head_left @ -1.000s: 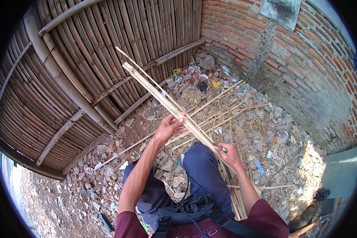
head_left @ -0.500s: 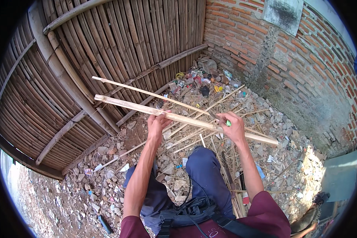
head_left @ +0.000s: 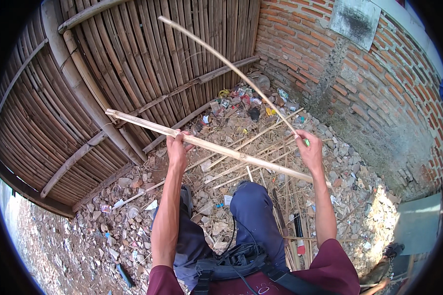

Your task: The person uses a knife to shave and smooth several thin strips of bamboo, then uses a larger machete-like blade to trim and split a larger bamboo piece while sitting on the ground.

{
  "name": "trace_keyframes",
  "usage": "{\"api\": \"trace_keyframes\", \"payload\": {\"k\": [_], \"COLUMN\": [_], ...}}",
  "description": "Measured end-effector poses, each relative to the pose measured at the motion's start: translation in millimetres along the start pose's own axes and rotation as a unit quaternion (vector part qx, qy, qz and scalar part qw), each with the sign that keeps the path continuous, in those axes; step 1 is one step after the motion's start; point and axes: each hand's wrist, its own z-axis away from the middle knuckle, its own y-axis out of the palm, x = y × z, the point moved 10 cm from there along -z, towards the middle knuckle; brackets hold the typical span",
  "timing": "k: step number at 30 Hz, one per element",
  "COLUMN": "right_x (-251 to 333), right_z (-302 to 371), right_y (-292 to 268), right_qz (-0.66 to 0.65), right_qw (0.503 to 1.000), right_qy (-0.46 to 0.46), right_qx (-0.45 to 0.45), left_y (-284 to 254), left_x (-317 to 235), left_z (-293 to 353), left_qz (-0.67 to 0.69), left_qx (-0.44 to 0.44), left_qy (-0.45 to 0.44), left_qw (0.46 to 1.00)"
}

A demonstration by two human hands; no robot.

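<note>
My left hand [head_left: 177, 150] is closed around a pale split bamboo stick [head_left: 216, 149], which slants across in front of me and passes behind my right forearm. Up at the right, my right hand [head_left: 310, 151] grips the lower end of a long, thin bamboo strip [head_left: 231, 66]. The strip bows upward to the far left, apart from the thicker stick. A small green part of something [head_left: 307, 142] shows between my right fingers; the rest of it is hidden.
Several bamboo strips [head_left: 261, 135] lie crossed on the stony ground, with litter [head_left: 251, 101] heaped beyond them. A bamboo wall [head_left: 182, 64] stands left, a brick wall [head_left: 300, 49] right. Near my right leg lies a black-and-red object [head_left: 299, 236]. Part of another person [head_left: 379, 282] shows lower right.
My right hand has moved right and slightly up, taking the thin strip away from the thicker stick. The strip's far end has swung up. My left hand has shifted left with the stick.
</note>
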Motion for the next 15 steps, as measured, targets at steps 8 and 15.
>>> {"api": "trace_keyframes", "payload": {"k": [8,15], "right_x": [9,62], "right_z": [-21,-37], "right_y": [-109,-80], "right_qz": [0.042,0.108], "right_qw": [0.983,0.974], "right_qy": [-0.025,-0.141], "right_qx": [-0.175,-0.138], "left_y": [-10,-9], "left_x": [-12,-16], "left_z": [5,11], "left_qz": [-0.096,-0.091], "left_qx": [0.023,0.001], "left_qy": [0.054,0.077], "left_qw": [0.994,0.993]}}
